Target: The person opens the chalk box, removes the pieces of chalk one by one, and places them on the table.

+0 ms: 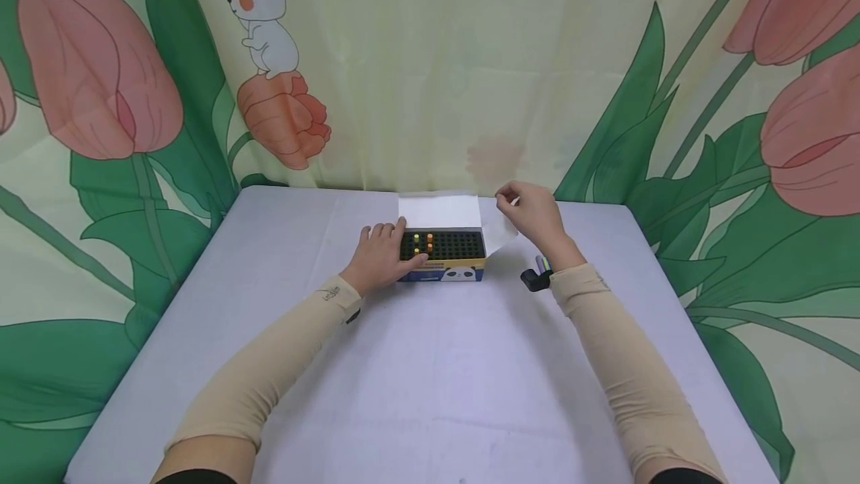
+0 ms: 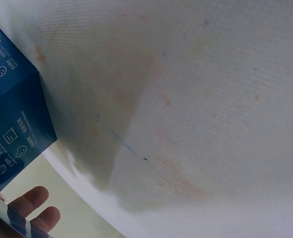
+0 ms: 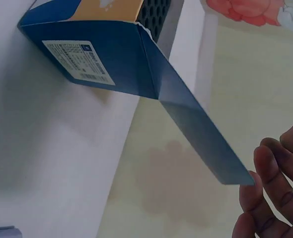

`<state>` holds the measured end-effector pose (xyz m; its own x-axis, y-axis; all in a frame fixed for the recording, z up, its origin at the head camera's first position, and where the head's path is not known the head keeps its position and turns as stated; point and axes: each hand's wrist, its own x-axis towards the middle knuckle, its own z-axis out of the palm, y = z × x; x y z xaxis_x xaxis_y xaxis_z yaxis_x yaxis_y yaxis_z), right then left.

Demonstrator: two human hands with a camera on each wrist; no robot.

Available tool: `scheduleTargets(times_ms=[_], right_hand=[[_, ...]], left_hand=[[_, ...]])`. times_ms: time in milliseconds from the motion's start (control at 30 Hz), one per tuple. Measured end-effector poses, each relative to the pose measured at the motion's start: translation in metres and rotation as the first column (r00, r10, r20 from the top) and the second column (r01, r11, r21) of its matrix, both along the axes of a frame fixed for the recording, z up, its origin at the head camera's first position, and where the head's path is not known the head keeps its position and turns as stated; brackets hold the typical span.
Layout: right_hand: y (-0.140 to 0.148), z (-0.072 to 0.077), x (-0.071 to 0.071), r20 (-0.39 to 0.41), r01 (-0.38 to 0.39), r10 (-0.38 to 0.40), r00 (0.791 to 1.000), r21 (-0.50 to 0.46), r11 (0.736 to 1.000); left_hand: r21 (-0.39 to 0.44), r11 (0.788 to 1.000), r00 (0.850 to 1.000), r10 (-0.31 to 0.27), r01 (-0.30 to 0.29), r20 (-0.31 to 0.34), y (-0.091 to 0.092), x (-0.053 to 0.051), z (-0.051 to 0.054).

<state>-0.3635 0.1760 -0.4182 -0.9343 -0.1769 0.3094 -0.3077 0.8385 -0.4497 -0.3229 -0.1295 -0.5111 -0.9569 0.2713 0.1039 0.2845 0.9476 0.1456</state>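
A blue and yellow cardboard box [image 1: 462,275] with a panda face on its front stands on the table, its white lid [image 1: 440,211] raised at the back. Inside is a black holed insert [image 1: 460,245]; a few yellow- and orange-topped pens [image 1: 430,239] stand in its left part. My left hand [image 1: 379,254] holds the box's left end, thumb across the front and fingers toward the back. At the right end a side flap [image 3: 201,136] sticks outward. My right hand [image 1: 534,216] is raised beside it, fingers bent, one fingertip touching the flap's tip.
A white cloth covers the table [image 1: 430,394]. Behind it hangs a curtain [image 1: 430,81] printed with tulips and a rabbit. A black wrist camera [image 1: 535,279] sits at my right wrist.
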Motion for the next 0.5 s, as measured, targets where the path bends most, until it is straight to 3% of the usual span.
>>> scheduleTargets(times_ms=[500], right_hand=[[-0.033,-0.005,0.006,0.022,-0.092,0.090,0.996,0.068,0.993]], left_hand=[[-0.009,1.000,1.000,-0.002,0.002,0.012,0.001,0.001,0.001]])
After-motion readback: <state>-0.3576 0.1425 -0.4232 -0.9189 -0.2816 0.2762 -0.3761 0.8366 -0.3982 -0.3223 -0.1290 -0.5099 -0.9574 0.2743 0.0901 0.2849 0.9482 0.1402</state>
